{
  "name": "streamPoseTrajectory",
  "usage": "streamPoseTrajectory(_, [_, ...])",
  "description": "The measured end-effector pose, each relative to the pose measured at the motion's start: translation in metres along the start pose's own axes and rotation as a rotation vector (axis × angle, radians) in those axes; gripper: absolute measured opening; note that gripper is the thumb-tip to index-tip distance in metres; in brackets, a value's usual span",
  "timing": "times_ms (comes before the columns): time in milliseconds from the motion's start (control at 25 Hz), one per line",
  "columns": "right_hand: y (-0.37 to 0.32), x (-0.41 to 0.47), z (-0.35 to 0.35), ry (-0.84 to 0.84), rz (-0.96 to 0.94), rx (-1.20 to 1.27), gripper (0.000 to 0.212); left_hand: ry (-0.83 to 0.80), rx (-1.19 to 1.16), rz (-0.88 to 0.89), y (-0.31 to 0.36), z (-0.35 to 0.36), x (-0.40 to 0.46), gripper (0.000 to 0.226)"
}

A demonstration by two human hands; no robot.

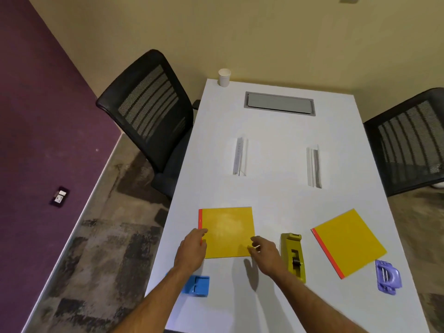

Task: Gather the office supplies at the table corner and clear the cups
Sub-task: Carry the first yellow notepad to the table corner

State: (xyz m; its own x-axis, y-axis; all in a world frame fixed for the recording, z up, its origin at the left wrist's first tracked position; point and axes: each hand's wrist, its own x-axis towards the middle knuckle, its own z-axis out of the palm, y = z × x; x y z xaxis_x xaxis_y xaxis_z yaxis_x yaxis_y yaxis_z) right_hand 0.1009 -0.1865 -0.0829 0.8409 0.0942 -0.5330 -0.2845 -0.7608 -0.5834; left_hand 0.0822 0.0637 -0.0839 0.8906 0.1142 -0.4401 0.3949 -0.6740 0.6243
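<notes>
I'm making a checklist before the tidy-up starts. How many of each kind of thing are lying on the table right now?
Yellow notebooks: 2 (left, right)
Clear rulers: 2 (left, right)
Paper cup: 1
Yellow tape dispenser: 1
Blue object, partly hidden by the left arm: 1
Purple hole punch: 1
Total: 8

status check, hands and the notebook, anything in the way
Left hand and right hand grip near yellow notebook by its side edges. Notebook flat on table. Tape dispenser close beside right hand.
</notes>
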Motion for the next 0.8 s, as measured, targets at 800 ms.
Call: streamPoseTrajectory(800, [0.025, 0.046, 0.041, 0.09, 0.494, 0.492, 0.029, 0.032, -0.318, -0.383, -0.036, 0.025, 0.055, 0.035])
